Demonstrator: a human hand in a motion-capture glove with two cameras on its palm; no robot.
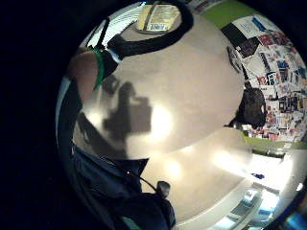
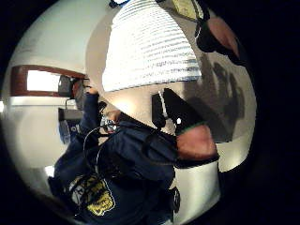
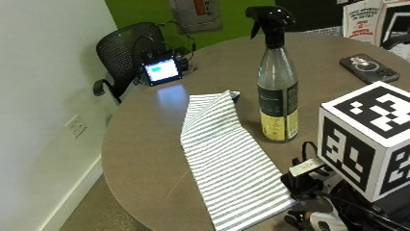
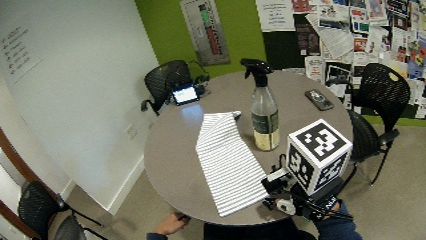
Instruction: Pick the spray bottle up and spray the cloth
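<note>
Outside view: a tall clear spray bottle [image 3: 277, 82] with a black trigger head and a dark-and-yellow label stands upright on a round grey worktop [image 3: 141, 144]. Just beside it lies a striped cloth [image 3: 224, 163], spread long and flat, one far corner folded. The gloved right hand [image 3: 320, 204] sits low at the worktop's near edge, apart from the bottle; its fingers cannot be made out, so their spread cannot be told.

Wide outside view: the bottle [image 4: 264, 107] stands near the middle of the worktop, the cloth [image 4: 226, 160] between it and the near edge.

Thumb-side palm view: the cloth [image 2: 150, 47] lies on the worktop below the palm.

Little-finger-side palm view: bare worktop [image 1: 182, 96] only.

The bottle looks rigid, smooth and top-heavy, and would probably tip easily; the narrow neck under the trigger seems the best hold. The cloth is soft and light.
</note>
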